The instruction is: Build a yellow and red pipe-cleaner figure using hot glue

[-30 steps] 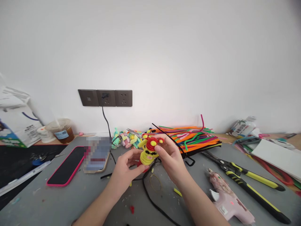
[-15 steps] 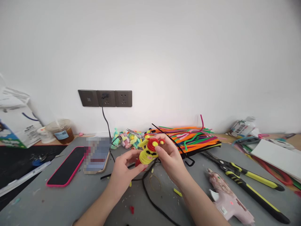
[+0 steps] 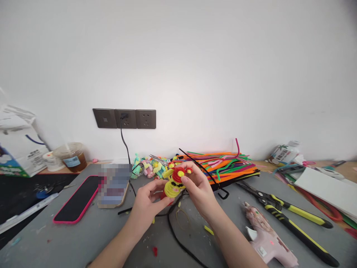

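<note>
Between both hands, a little above the table, is a small yellow and red pipe-cleaner figure [image 3: 172,189] with black details on its face and a red top with yellow dots. My left hand [image 3: 149,199] grips its lower part, thumb in front. My right hand [image 3: 196,186] pinches the red top between thumb and fingers. The fingers cover parts of the figure, so its back and base are hidden. Behind the hands lie a bundle of coloured pipe cleaners [image 3: 237,167] and a heap of small pastel pieces [image 3: 150,169], with scissors [image 3: 158,160] on the heap.
On the right lie a pink glue gun [image 3: 264,238] and black-yellow pliers [image 3: 295,219]. Two phones, one with a pink case [image 3: 76,199], lie left. A black cable [image 3: 178,234] crosses the grey table [image 3: 106,238]. A drink cup [image 3: 74,158] stands at the back left.
The view has shifted slightly, so most things sit a little lower and further left. Both hands keep their hold on the figure, which looks a bit more upright.
</note>
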